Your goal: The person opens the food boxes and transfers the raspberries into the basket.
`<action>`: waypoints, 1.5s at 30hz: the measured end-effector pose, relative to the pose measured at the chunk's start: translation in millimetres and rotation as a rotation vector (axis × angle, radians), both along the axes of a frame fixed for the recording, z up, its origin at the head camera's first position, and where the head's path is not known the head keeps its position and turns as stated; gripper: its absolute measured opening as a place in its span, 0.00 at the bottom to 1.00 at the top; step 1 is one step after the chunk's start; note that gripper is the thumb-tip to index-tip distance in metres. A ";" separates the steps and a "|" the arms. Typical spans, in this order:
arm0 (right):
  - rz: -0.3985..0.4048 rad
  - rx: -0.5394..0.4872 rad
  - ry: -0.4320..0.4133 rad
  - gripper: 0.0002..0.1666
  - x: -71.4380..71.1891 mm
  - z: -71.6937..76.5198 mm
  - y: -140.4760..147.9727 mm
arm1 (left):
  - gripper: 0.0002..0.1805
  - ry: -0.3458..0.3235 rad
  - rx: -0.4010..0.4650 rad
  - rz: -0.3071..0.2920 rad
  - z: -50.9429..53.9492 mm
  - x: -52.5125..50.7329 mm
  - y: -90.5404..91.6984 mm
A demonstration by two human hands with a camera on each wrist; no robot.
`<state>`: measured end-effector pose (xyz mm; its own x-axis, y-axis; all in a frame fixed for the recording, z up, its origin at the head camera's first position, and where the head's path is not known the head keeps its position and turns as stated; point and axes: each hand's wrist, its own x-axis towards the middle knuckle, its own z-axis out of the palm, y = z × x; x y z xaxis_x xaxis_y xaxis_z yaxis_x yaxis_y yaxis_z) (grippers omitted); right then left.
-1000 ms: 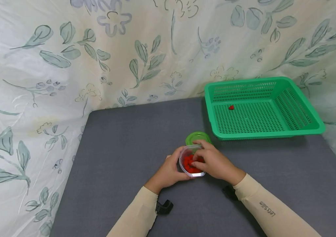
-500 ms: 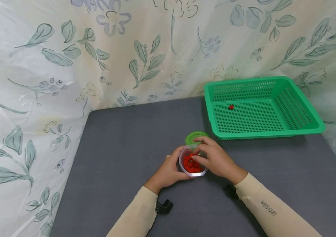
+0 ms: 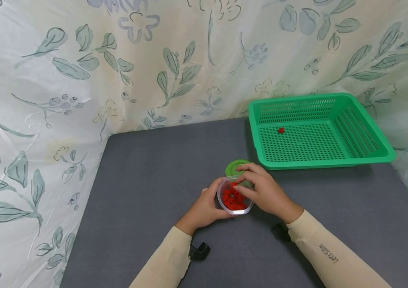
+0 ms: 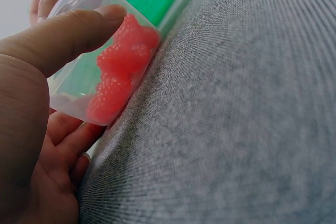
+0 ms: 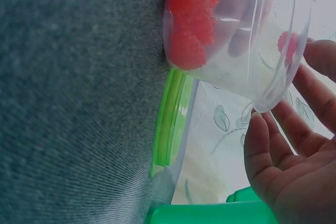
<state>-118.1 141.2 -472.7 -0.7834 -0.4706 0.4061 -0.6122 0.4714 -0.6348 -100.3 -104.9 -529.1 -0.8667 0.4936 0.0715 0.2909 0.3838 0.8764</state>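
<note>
While the left hand (image 3: 205, 208) gripped the tub (image 5: 239, 35), the right hand (image 3: 266, 194) had a berry (image 5: 286, 46) pinched near the rim

Tub sat on the grey table (image 3: 153, 180), left thumb on its near side and fingers wrapped round it, with red berries (image 4: 122, 72) heaped in the bottom and showing through the clear wall. Right thumb and a finger held that one berry above the heap, other fingers out over by the green lid (image 3: 235, 166), which lay just behind the tub, partly covered. Farther back on the right was a green basket (image 3: 327, 164) with one small red thing (image 3: 281, 130) in it, and a floral cloth (image 3: 189, 36) hung behind
</note>
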 end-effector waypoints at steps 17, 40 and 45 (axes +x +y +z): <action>-0.024 -0.067 0.040 0.09 0.4 13.9 6.1 | 0.55 -0.008 0.009 -0.001 1.5 -0.1 0.4; -0.051 -0.083 0.059 0.11 0.8 22.3 18.2 | 0.56 0.004 0.021 0.002 -1.8 0.9 2.8; -0.065 -0.081 0.064 0.11 1.4 23.3 20.3 | 0.56 0.007 0.024 0.000 -2.6 1.4 3.3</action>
<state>-116.7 161.5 -449.4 -0.7825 -0.3830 0.4910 -0.6225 0.4604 -0.6329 -98.9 -101.6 -531.7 -0.8661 0.4918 0.0889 0.2968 0.3630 0.8832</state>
